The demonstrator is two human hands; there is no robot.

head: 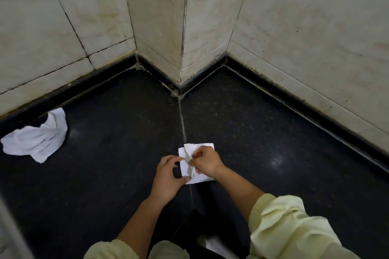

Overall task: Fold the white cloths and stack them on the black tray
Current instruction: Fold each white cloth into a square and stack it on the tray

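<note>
A small white cloth (201, 176), partly folded into a rough square, lies on the dark counter (117, 153) just in front of me. My right hand (207, 163) rests on its right half and pinches a raised flap near its middle. My left hand (168, 176) grips the cloth's left edge between thumb and fingers. A second white cloth (40, 137) lies crumpled at the far left, close to the wall. I cannot make out a black tray against the dark surface.
Pale marbled wall tiles (294, 38) form a jutting corner (182, 82) straight ahead, with a black skirting along the counter's back. A counter seam (183, 124) runs from that corner toward me. Something white (216, 246) shows below, between my pale yellow sleeves.
</note>
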